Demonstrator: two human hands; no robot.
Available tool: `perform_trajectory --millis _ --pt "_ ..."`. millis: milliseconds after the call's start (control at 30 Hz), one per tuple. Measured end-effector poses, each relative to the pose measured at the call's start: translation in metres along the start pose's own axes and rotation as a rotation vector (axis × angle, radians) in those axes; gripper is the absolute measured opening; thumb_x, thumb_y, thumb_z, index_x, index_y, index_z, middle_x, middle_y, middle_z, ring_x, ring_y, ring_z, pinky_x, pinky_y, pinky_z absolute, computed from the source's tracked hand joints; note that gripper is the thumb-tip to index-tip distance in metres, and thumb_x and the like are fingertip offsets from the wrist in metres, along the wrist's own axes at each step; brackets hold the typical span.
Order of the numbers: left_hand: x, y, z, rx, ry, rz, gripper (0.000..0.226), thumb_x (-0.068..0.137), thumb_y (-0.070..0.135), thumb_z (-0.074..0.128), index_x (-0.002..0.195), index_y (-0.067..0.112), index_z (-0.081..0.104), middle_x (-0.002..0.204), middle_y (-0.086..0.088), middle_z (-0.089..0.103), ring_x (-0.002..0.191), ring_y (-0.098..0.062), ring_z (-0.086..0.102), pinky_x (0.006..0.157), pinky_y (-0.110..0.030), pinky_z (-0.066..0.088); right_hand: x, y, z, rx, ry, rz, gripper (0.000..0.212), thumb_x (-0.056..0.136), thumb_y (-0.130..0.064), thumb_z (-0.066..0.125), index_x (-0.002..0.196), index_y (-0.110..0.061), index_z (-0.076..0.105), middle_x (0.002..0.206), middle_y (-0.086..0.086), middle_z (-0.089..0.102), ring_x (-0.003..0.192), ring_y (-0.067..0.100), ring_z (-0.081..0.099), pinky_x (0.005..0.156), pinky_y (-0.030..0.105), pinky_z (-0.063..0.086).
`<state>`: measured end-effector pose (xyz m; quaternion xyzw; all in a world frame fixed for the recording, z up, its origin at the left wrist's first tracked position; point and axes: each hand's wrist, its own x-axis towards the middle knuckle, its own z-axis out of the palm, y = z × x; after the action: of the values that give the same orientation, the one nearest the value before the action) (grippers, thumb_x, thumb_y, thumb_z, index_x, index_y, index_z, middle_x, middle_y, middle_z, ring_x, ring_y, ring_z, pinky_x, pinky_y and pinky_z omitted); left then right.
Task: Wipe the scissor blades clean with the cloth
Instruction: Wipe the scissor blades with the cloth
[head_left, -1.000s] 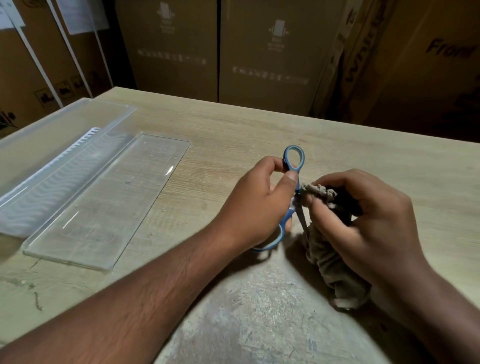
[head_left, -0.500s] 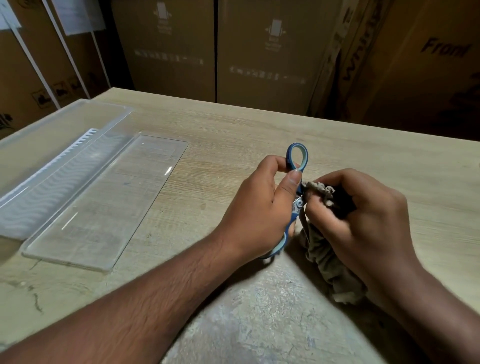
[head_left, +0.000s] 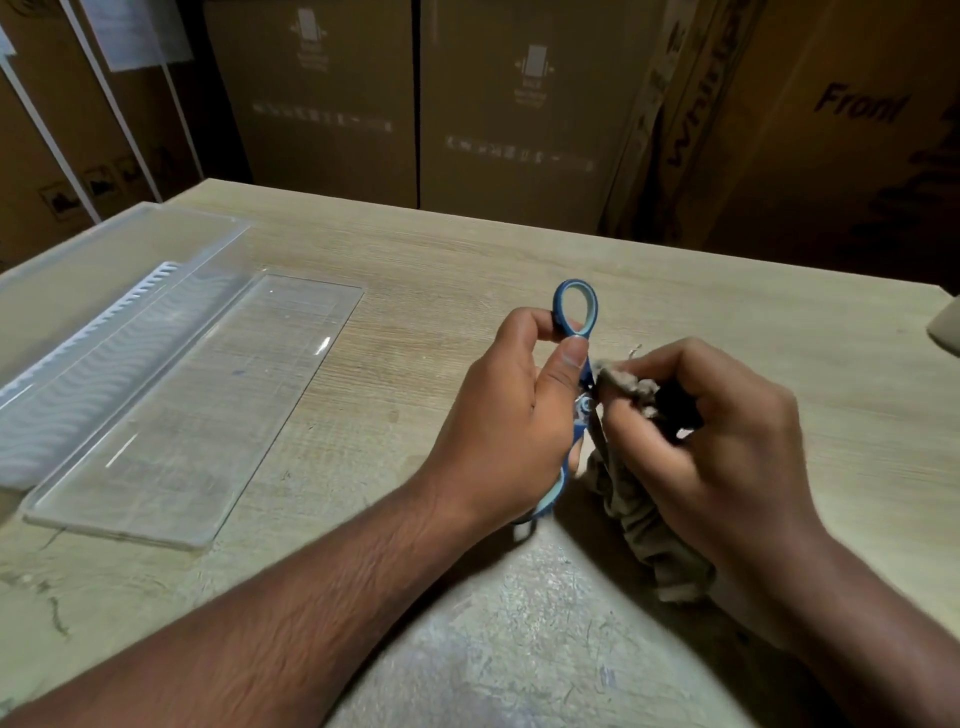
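Scissors and cloth in hands

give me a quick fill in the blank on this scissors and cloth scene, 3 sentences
1. The left hand grips the scissors by their ____ handles.
2. The right hand holds a bunched ____ against the scissors.
3. On the table, left of both hands, lies a clear plastic ____.

Missing words: blue; cloth; tray
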<state>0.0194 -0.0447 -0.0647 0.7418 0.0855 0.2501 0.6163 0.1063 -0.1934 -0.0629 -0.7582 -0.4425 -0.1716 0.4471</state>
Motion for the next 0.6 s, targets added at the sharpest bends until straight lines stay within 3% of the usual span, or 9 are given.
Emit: perform_trajectory --millis 100,233,400,600 --pt "0.001 0.002 -0.003 -0.045 0.005 -0.033 0.014 0.113 0.022 0.047 0.122 0.012 0.051 0.041 0.008 0.05 0.032 -0.002 0.043 0.038 -0.016 0.036 0.001 -0.001 0.006 -0.004 -0.029 -0.036 0.009 0.088 -0.016 0.079 0.095 -0.014 0.073 0.085 -0.003 0.073 0.072 0.011 0.069 0.062 0.032 0.052" --pt "0.002 0.0 -0.001 0.006 -0.024 -0.015 0.011 0.113 0.026 0.049 0.119 0.019 0.052 0.047 0.006 0.054 0.036 -0.007 0.05 0.041 -0.028 0.042 0.004 0.008 0.002 0.023 0.048 0.092 0.008 0.089 -0.016 0.081 0.092 -0.018 0.073 0.081 -0.007 0.073 0.068 0.011 0.068 0.06 0.038 0.053" --pt "0.003 0.002 -0.004 -0.017 0.027 -0.037 0.016 0.112 0.023 0.048 0.122 0.012 0.053 0.046 0.007 0.052 0.033 -0.001 0.045 0.037 -0.015 0.036 -0.001 0.001 0.006 0.017 -0.058 -0.01 0.01 0.089 -0.013 0.08 0.096 -0.014 0.073 0.088 -0.004 0.074 0.074 0.011 0.07 0.063 0.035 0.055" --pt "0.003 0.0 0.0 0.035 -0.011 -0.017 0.011 0.112 0.028 0.049 0.118 0.019 0.052 0.052 0.004 0.057 0.036 -0.007 0.051 0.041 -0.027 0.041 0.002 0.009 0.002 0.074 0.026 0.129 0.014 0.091 -0.013 0.081 0.091 -0.023 0.071 0.081 -0.004 0.073 0.069 0.017 0.068 0.06 0.043 0.054"
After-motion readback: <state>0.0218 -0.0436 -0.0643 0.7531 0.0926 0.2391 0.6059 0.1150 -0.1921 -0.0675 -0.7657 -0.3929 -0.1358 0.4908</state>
